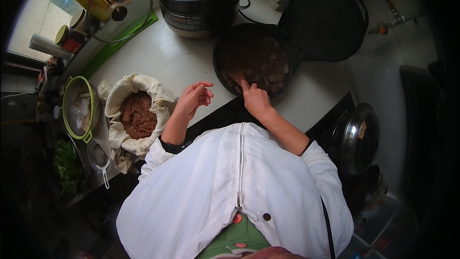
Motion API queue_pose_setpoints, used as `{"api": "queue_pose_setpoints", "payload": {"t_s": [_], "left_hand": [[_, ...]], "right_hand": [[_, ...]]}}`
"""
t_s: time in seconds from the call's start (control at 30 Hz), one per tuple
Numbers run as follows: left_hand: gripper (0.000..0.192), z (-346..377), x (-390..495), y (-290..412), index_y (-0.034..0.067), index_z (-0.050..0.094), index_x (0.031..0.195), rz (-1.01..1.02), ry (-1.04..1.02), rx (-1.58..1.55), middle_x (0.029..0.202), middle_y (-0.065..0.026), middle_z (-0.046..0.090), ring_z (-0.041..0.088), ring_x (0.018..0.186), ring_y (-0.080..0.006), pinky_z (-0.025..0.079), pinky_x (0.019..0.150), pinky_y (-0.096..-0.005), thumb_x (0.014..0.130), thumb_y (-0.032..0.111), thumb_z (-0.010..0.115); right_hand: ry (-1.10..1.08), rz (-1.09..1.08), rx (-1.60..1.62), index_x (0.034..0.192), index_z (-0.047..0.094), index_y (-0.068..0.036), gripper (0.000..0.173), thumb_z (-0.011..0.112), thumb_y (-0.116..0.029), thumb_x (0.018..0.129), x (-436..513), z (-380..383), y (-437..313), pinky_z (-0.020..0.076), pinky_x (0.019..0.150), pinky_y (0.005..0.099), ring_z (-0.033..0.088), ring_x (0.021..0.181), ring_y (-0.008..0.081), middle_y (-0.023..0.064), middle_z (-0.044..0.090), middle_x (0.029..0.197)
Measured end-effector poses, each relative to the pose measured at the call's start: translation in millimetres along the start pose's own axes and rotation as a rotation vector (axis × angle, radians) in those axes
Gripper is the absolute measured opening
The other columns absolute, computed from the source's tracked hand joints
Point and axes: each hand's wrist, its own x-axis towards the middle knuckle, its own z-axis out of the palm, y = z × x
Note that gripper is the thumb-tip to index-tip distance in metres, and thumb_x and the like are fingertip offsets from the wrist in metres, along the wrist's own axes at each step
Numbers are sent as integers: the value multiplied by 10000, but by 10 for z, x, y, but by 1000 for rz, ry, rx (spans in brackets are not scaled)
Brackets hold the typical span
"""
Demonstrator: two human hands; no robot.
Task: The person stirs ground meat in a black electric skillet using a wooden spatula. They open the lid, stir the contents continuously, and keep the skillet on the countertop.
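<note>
My right hand (257, 100) grips a wooden-looking spatula (236, 76) whose blade rests in a dark round pan (217, 65). Brown, crumbly food (264, 68) covers the bottom of the pan, dim in the shadow. A dark round lid (325, 21) stands open behind the pan, seemingly joined to it. My left hand (196, 100) hovers over the counter left of the pan, fingers apart and holding nothing. Beside its wrist sits a cloth-lined container (163, 109); inside the pale cloth (116, 131) lies a reddish-brown, grainy mass (139, 117).
A black electric cooker (197, 3) stands behind the white counter (172, 57). At left are a green-rimmed basin (65, 109), a small strainer (99, 154), leafy greens (66, 165) and a glass lid (107, 39). A metal domed lid (361, 140) lies at right.
</note>
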Motion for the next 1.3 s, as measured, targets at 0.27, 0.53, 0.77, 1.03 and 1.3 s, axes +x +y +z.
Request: {"api": "queue_pose_setpoints", "payload": {"t_s": [0.27,0.53,0.77,1.03,1.3], "left_hand": [[235,57,9,38,44,542,1093,1,-26,12,783,-33,596,552,648,-119,465,620,-239,979,160,371],[240,-2,21,-57,47,539,1099,-33,11,-4,784,-33,597,553,639,-119,470,613,-242,982,164,365],[242,47,42,-48,40,543,1091,-41,-2,-5,791,-32,600,549,640,-112,460,620,-243,967,161,375],[235,27,20,-90,53,543,1093,-57,16,7,785,-32,598,556,647,-118,469,628,-244,979,168,372],[233,94,34,-116,54,545,1079,-66,2,23,781,-33,594,550,638,-117,464,617,-241,983,163,363]], "right_hand": [[-36,-20,142,1200,593,-115,332,544,-185,880,62,-454,252,506,672,470,631,742,367,177,625,843],[-65,-106,-5,1177,563,-40,426,581,-61,751,-146,-253,12,546,548,374,652,644,308,188,624,800],[-94,-104,103,1198,565,-74,352,535,-123,851,-73,-346,147,524,618,445,644,696,344,205,623,782],[-65,34,68,1047,631,-74,220,532,-146,863,-181,-631,374,520,644,450,648,727,355,192,638,801],[-111,-16,12,1035,635,-44,227,545,-130,846,-78,-417,327,529,631,442,653,719,353,194,645,786]]}}
